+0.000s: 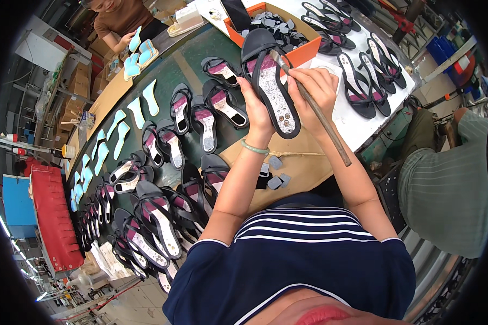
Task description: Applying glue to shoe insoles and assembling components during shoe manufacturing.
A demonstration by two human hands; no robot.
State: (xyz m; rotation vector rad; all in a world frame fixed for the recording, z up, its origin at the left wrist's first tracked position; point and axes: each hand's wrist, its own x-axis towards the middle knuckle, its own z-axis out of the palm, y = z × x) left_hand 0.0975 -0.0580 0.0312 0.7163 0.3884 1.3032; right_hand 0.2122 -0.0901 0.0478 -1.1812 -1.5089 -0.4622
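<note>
My left hand (256, 111) is closed round the side of a black sandal (275, 95), held up with its toe away from me. Its footbed is pale and speckled, with a purple patch near the straps. In my right hand (315, 93) is a long wooden-handled brush (329, 131), gripped between thumb and fingers. The brush head meets the sandal near its straps, under the toe end. My right thumb lies close to the sandal's edge. Below my hands, several small grey pads (275, 181) lie on a brown cardboard sheet (301, 157).
More black sandals (157, 216) crowd the green table (162, 70) to the left. Pale blue insole pieces (116, 124) run along its far edge. An orange box (303, 52) of grey pads stands ahead. Sandals also cover a white surface (358, 132) at right. People sit far left and right.
</note>
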